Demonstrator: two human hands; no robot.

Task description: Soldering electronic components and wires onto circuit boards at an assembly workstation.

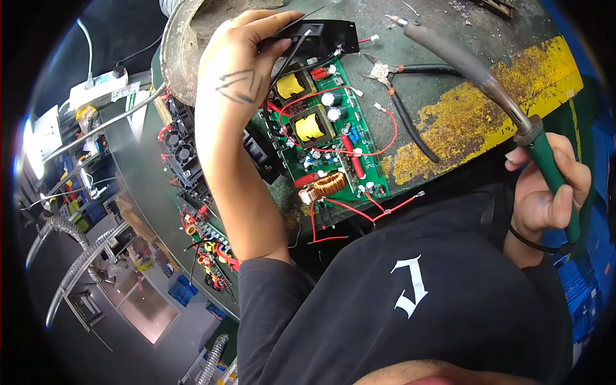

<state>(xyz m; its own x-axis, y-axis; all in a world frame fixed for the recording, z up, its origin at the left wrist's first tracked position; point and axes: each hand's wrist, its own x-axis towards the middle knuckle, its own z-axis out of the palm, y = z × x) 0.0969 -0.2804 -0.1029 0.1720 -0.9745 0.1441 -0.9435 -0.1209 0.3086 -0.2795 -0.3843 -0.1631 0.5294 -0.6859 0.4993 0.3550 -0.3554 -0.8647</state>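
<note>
My right hand (542, 192) grips a soldering iron by its green handle (547, 163); the long metal shaft reaches up and left over the bench, its tip near the top edge. My left hand (239, 54) is closed at the black end panel (341, 35) of a green circuit board (377, 168), a thin black wire beside its fingers. On the board sit two yellow transformers (310, 128), red and blue parts and a copper-wound coil (326, 186). Red wires (398, 206) with metal end terminals hang over the bench's near edge.
Cutting pliers (406, 119) lie splayed right of the board, on the dark bench with its worn yellow edge strip (475, 106). Black units with fans (183, 151) and further boards (212, 256) line the left side. A round, dirty piece (179, 58) stands behind my left wrist.
</note>
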